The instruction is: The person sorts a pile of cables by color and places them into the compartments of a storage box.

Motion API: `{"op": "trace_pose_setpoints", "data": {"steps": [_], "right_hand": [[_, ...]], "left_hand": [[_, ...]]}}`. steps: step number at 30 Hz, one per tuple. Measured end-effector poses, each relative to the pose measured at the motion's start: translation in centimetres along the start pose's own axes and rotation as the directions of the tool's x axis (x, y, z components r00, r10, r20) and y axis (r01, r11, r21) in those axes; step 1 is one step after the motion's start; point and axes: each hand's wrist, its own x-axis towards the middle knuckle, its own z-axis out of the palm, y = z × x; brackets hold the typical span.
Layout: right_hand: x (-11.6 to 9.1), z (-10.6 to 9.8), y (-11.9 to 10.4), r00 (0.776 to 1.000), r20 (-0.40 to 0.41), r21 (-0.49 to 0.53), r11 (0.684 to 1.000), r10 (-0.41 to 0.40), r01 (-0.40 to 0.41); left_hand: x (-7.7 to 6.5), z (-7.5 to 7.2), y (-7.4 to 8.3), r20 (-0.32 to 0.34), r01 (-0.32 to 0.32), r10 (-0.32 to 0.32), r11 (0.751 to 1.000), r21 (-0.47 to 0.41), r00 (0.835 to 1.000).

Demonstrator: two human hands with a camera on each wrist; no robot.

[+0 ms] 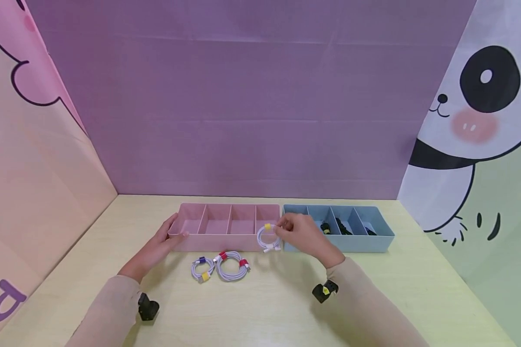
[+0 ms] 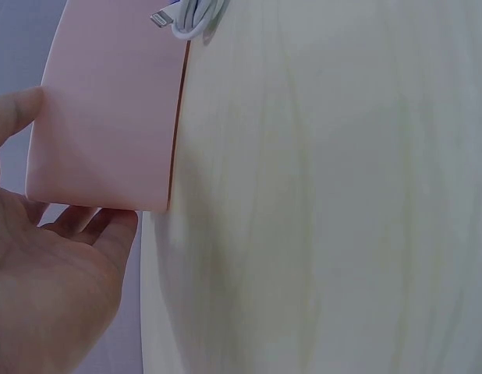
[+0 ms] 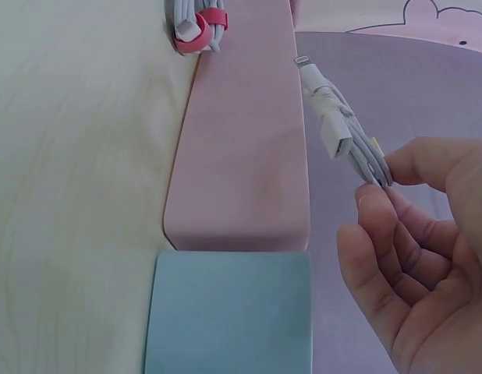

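In the head view my right hand [image 1: 303,236] pinches a coiled white charging cable [image 1: 262,242] between thumb and fingers. The coil hangs in front of the right end of the pink divided box [image 1: 226,243], with a yellow tie at its top. Both plugs on this cable [image 3: 335,134] show in the right wrist view. My left hand [image 1: 159,246] holds the left end of the pink box, its thumb at the front rim and its fingers [image 2: 116,238] around the end wall. The pink box's visible compartments hold nothing.
A blue divided box [image 1: 343,244] stands right beside the pink one, with dark items in several compartments. Before the pink box lie two more coiled white cables, a small cable [image 1: 194,272] with blue and yellow ties and a larger cable [image 1: 231,278] with red ties.
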Motion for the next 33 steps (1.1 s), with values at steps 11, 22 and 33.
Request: {"op": "trace_pose_setpoints", "data": {"steps": [11, 22, 33], "right_hand": [[0.7, -0.6, 0.0, 0.999, -0.039, -0.021, 1.000, 0.017, -0.018], [1.4, -1.1, 0.1, 0.997, -0.061, -0.020, 0.998, 0.051, -0.052], [2.1, -1.2, 0.6, 0.996, -0.074, -0.017, 0.999, 0.045, -0.046]], "left_hand": [[0.0, 0.0, -0.1, 0.003, -0.013, 0.013, 1.000, -0.014, 1.000], [0.0, 0.0, -0.1, 0.000, -0.012, 0.012, 1.000, -0.005, 1.000], [0.1, 0.0, -0.2, 0.002, 0.003, -0.003, 1.000, -0.010, 1.000]]}}
